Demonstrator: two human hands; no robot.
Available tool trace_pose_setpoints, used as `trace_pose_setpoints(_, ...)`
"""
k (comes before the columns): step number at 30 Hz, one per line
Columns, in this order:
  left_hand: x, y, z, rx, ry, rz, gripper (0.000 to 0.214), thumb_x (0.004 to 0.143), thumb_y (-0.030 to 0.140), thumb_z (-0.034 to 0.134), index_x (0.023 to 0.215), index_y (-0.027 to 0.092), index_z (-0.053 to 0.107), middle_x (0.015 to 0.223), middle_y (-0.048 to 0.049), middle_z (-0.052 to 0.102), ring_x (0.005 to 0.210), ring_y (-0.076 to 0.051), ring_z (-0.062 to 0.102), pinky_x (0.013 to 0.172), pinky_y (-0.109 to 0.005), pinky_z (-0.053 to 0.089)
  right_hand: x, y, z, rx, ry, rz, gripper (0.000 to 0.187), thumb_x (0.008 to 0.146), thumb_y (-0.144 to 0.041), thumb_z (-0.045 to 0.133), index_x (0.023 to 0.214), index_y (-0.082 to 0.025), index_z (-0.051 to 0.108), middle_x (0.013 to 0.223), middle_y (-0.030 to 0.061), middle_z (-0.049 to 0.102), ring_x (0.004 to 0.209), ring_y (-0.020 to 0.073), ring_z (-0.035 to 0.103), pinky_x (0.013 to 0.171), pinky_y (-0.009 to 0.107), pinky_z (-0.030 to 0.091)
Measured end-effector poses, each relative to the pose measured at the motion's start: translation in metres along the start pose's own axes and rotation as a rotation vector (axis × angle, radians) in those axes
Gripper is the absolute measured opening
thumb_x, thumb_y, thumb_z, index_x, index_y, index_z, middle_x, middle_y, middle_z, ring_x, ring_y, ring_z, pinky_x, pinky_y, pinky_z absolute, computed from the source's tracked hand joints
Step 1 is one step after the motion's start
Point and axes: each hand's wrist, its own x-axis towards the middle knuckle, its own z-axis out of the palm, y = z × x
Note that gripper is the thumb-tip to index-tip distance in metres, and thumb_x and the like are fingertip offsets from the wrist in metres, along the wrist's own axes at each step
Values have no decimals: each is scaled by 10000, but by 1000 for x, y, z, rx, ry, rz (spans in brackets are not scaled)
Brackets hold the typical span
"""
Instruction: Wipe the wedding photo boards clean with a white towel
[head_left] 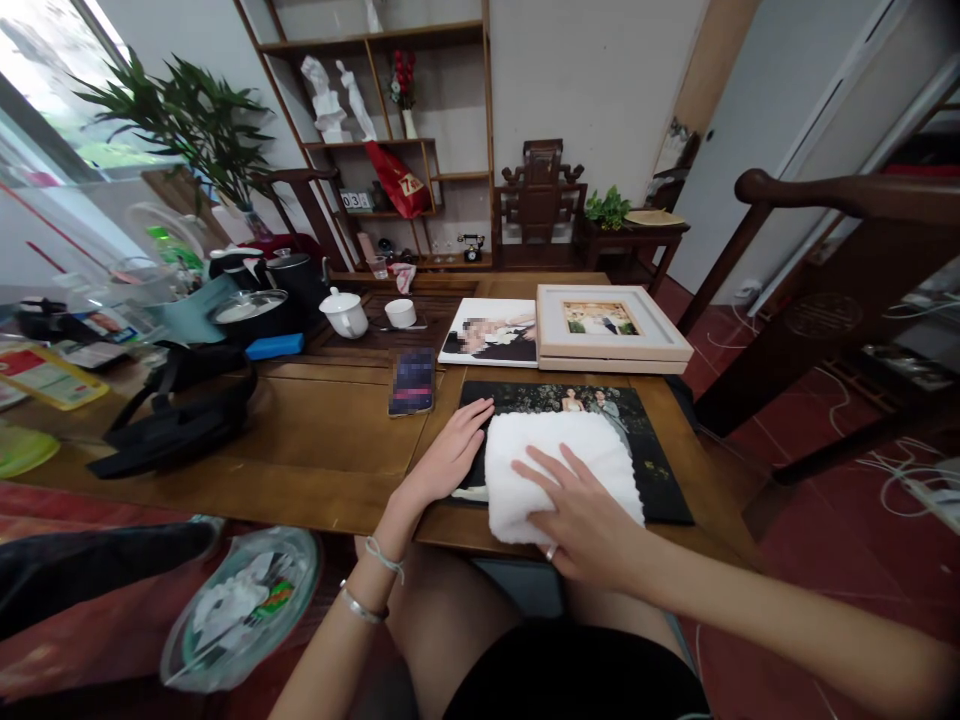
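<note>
A folded white towel lies on a dark photo print that shows two people among foliage. My right hand holds the towel against the print, some fingers spread over its top and a ringed finger bent at its near edge. Flat on the print's left side, beside the towel, rests my left hand, its fingers stretched out and holding nothing. The towel hides the middle of the print.
Behind the print are a white photo panel and a framed photo. A phone, a lidded white cup and a black bag sit leftward on the wooden table. A lined trash bin stands below.
</note>
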Motion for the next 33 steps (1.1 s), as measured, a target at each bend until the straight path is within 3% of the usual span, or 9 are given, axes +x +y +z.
trace_pose_setpoints(2, 0, 0, -1, -15, -6, -14, 436, 976, 338, 301, 1353, 186, 457, 1470, -83, 395, 1385, -196, 299, 1177, -429, 206, 5, 9, -2, 9, 8, 44, 273, 715, -186, 611, 977, -198, 682, 1427, 138, 428, 1366, 350, 255, 1086, 599, 171)
trace_pose_setpoints(7, 2, -4, -4, -63, -28, -41, 427, 975, 326, 307, 1349, 196, 469, 1474, -65, 394, 1382, -185, 312, 1177, -429, 199, 43, 62, -10, -82, 44, 206, 403, 768, -131, 538, 1162, -163, 617, 1356, 181, 489, 1320, 349, 343, 1044, 590, 270)
trace_pose_setpoints(9, 3, -5, -5, -64, -17, -33, 411, 972, 319, 319, 1323, 203, 500, 1453, -66, 427, 1366, -188, 343, 1168, -439, 220, 53, 66, -11, -136, 43, 234, 423, 777, -122, 530, 1193, -159, 601, 1359, 194, 481, 1318, 364, 339, 1030, 605, 278)
trace_pose_setpoints(11, 4, -5, -6, -55, 5, -18, 392, 967, 316, 337, 1291, 213, 534, 1424, -67, 465, 1342, -193, 382, 1157, -447, 249, 53, 52, -7, -185, 16, 212, 413, 781, -132, 544, 1188, -156, 608, 1383, 214, 448, 1314, 407, 326, 1008, 643, 274)
trace_pose_setpoints(14, 4, -3, -5, -53, 35, -1, 377, 960, 314, 358, 1267, 221, 557, 1400, -67, 493, 1325, -200, 408, 1144, -448, 280, 37, 7, 2, -209, -16, 137, 319, 815, -179, 549, 1115, -155, 655, 1395, 240, 422, 1295, 462, 327, 977, 691, 267)
trace_pose_setpoints(18, 3, -1, -4, -49, 49, 19, 377, 958, 310, 366, 1271, 215, 553, 1397, -76, 497, 1328, -209, 404, 1136, -454, 292, 19, -36, 7, -148, -10, 28, 282, 837, -246, 542, 1087, -211, 668, 1431, 193, 397, 1315, 452, 297, 979, 704, 253)
trace_pose_setpoints(26, 2, -6, -3, -82, 36, 45, 371, 942, 299, 398, 1272, 230, 554, 1404, -84, 488, 1324, -228, 411, 1126, -458, 310, 59, -29, 5, -284, -28, 281, 311, 868, -183, 463, 1087, -109, 670, 1332, 276, 478, 1217, 478, 426, 891, 712, 351)
trace_pose_setpoints(29, 2, -5, -4, -84, 38, 38, 368, 946, 303, 390, 1265, 228, 557, 1405, -83, 487, 1329, -226, 406, 1128, -457, 307, 57, -51, 11, -313, 16, 239, 336, 885, -201, 436, 1099, -62, 654, 1303, 291, 497, 1204, 477, 439, 892, 700, 365)
trace_pose_setpoints(33, 1, -4, -4, -60, 31, 16, 369, 956, 292, 363, 1271, 238, 547, 1416, -62, 477, 1336, -210, 393, 1137, -456, 294, 41, -54, 4, -186, 10, 104, 286, 836, -226, 514, 1060, -140, 670, 1328, 235, 494, 1225, 443, 421, 916, 641, 375)
